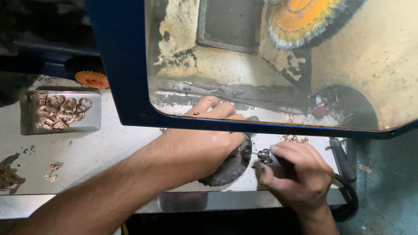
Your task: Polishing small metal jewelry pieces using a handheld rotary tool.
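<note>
Fingers of the right hand are curled tight around a slim rotary handpiece, its metal tip pointing toward nine o'clock. Fingers of the left hand are bent over a dark, round pad, pressing it onto the desk; whether they also pinch a small piece there cannot be told, since the hand hides it. The handpiece's long axis runs roughly three to nine o'clock, and its tip sits just beside the pad's right edge, so the pad lies at nine o'clock from the right fingers, very near. A black cable curves away from the right hand at four o'clock. Above both hands, at twelve o'clock, a blue-framed clear shield covers a stained chamber holding an orange buffing wheel. Far off at nine o'clock, a metal block carries a heap of rose-gold heart pendants. At eight o'clock lie a letter-shaped charm and a tangled chain.
</note>
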